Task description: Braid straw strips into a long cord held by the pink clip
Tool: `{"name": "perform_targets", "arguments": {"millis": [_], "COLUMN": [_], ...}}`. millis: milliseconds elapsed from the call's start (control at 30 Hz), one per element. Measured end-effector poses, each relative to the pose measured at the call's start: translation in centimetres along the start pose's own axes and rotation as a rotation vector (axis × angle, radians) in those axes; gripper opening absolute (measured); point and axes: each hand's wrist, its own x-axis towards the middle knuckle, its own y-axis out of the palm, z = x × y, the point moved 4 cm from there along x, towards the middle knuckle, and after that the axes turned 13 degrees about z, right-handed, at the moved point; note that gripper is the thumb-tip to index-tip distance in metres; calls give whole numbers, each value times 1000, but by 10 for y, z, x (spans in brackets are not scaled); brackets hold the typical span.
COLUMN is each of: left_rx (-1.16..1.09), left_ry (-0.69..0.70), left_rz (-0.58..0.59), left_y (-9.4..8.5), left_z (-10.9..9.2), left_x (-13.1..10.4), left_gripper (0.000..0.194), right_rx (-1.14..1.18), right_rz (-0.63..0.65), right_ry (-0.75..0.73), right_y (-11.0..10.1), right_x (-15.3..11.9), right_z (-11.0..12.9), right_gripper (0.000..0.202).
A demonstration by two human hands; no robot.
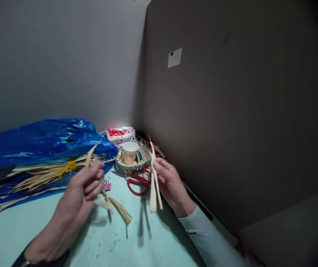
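Note:
My left hand (82,191) pinches a short pale strip of dried plant fibre (91,154), whose upper end stands above the fingers. Another pale piece shows below that hand. Held upright between thumb and fingers of my right hand (172,181) are longer pale fibre strips (153,193), hanging down in two tails. The two hands are apart, both above the table. Between them, a loose folded strip (122,212) lies on the tabletop. Red-handled scissors (138,182) rest just behind the right hand's strips.
A blue plastic bag (50,139) and a fibre bundle with a yellow tie (40,175) lie at left. Farther back, a woven basket (124,167) holds a paper cup (130,152), near a red-white packet (120,135). A pink binder clip (107,187) lies on the pale green table (114,254). Grey walls enclose the corner.

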Motion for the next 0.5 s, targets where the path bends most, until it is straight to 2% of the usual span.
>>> {"name": "perform_targets", "arguments": {"millis": [33,133,200,333,500], "left_rx": [34,230,292,363,530], "left_ry": [-57,-249,-293,-250,-197], "left_rz": [28,233,312,273,206], "left_y": [7,28,36,33,27], "left_z": [9,37,50,60,56], "left_x": [-3,-12,-15,-14,-11], "left_gripper": [4,29,34,33,21], "right_rx": [-22,-124,-204,-281,-339], "right_rz": [37,122,149,192,233], "right_ry": [31,70,72,107,105], "right_y": [5,14,15,17,24], "right_x": [-1,-5,-6,-8,-8], "right_z": [-5,-17,-22,-28,-27], "right_gripper": [25,25,23,20,29]}}
